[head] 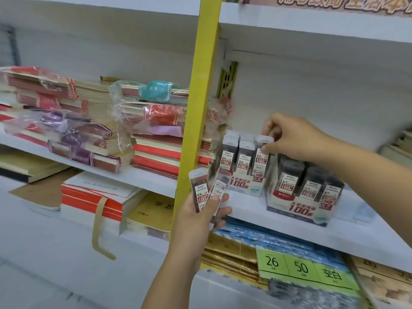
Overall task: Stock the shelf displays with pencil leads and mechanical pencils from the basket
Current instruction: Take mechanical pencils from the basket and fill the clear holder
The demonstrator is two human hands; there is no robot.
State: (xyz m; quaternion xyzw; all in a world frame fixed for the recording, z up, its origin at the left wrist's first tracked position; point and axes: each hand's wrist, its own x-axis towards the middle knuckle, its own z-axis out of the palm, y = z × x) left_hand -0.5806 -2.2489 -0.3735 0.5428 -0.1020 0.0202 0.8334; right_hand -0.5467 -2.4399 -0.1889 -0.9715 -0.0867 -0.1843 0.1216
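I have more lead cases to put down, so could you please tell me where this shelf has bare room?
Bare shelf lies in front of the 0.5 display, between the yellow post and the 0.7 display, and along the front edge below the 0.7 display. The left bay is crowded with wrapped notebook stacks.

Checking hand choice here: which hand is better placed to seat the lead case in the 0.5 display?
Right. The right hand pinches the case at the right column of the 0.5 display, while the left hand sits lower, off the shelf front, gripping two spare cases.
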